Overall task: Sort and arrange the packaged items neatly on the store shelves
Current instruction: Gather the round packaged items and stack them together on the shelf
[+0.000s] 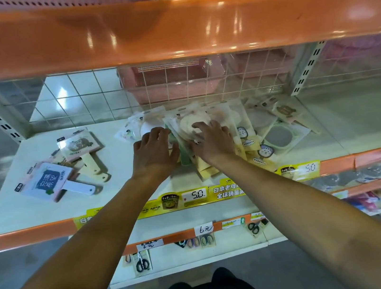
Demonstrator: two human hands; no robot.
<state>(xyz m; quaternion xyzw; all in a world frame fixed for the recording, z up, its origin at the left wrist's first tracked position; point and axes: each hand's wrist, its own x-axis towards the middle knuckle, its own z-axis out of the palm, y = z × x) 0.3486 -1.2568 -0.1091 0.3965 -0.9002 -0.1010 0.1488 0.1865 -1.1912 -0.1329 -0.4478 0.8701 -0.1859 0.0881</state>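
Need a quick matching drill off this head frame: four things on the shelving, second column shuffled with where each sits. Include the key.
Things
1. paddle-shaped packs
2. scissors packs
3. pink basket
4. left hand

Places
A. behind the wire grid
B. lower shelf, below the price tags
C. left part of the white shelf
D. resting on the pile of flat packs in the middle

Pairs: 1-C, 2-B, 3-A, 4-D
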